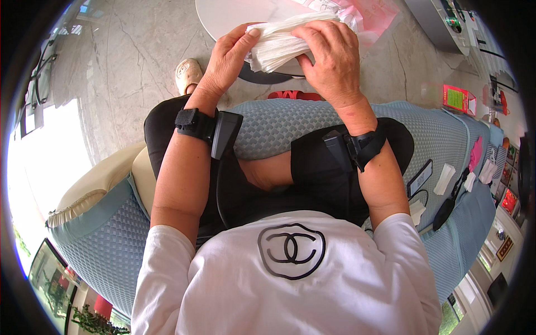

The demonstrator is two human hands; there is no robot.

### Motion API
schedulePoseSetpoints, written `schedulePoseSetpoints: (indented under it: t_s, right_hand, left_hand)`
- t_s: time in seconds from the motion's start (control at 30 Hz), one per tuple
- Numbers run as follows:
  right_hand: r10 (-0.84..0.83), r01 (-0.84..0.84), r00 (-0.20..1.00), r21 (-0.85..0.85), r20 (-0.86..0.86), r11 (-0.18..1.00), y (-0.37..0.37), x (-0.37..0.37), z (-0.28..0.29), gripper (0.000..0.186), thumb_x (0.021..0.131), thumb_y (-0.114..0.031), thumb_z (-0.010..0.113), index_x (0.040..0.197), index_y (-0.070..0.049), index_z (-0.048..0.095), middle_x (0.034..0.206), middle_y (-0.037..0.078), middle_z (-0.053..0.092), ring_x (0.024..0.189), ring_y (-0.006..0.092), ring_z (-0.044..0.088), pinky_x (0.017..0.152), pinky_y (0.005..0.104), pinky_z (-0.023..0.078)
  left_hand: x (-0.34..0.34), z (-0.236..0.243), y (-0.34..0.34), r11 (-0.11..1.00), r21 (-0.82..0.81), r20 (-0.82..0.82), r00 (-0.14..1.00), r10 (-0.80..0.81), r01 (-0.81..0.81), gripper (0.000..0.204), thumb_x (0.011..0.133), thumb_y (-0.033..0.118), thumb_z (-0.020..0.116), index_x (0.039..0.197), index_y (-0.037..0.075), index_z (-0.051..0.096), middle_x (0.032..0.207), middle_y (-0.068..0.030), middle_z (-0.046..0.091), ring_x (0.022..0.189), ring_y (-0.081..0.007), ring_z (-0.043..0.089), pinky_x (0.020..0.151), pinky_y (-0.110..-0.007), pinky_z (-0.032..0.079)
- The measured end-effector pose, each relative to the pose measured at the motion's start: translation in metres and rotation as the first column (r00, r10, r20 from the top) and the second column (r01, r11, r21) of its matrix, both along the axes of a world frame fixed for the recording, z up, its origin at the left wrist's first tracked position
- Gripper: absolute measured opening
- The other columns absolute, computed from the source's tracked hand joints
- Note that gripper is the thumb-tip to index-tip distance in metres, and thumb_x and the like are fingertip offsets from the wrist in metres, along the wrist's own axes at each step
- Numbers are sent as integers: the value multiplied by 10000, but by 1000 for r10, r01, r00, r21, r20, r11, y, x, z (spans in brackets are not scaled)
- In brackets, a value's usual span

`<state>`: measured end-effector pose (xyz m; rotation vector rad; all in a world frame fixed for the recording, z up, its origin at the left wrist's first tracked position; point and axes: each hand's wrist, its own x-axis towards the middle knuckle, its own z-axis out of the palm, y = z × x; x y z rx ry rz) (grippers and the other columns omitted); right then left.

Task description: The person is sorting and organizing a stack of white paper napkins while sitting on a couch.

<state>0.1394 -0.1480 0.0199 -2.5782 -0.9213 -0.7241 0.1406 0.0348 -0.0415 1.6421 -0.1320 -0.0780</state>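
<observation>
Left grip [228, 58]: thumb clamped on left end of white sheet stack [274, 47]. Stack spans between grips, counter [223, 14] beyond. Right grip [335, 64]: curled on stack, thumb at near edge. Keep pressure light, even; layers may fan.

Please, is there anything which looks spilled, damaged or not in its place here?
Nothing looks clearly spilled or damaged. Slightly untidy: a few loose white pieces lie scattered on the blue sofa cover near the phone, apart from the white stack held between the left hand and right hand.
</observation>
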Motion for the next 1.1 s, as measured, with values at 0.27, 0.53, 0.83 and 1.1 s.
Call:
schedulePoseSetpoints:
  t_s: [0.27,0.53,0.83,1.1]
  right_hand:
    - [11,-10,1000,-23,29,1000,0,0,1,402,528,-1,695,893,-121,576,935,9,555,942,216,512,837,352,384]
    - [15,-15,1000,4,12,1000,-1,-1,-1,426,533,-3,691,923,-119,565,944,21,565,946,223,515,861,362,378]
    - [3,-3,1000,0,-3,1000,-2,-1,-3,550,529,-2,715,1032,-135,536,959,31,558,934,228,518,861,368,379]
    - [8,-8,1000,-3,-5,1000,-2,-1,-3,568,520,-4,723,1039,-132,530,966,33,559,937,226,521,872,368,377]
  left_hand:
    - [1,0,-1,1000,-25,15,1000,16,-16,468,886,432,459,1113,35,560,916,-65,592,874,-134,515,776,-256,406]
    - [0,4,-4,997,-67,39,999,-22,25,429,843,398,558,1100,55,582,937,-78,613,899,-143,553,797,-259,434]
    - [1,-1,-3,1000,2,21,1000,3,-4,423,861,418,516,1099,76,589,937,-66,614,912,-141,547,816,-261,420]
    - [2,-3,-3,999,11,41,999,33,-34,454,866,450,493,1083,65,596,896,-65,611,869,-133,548,753,-257,437]
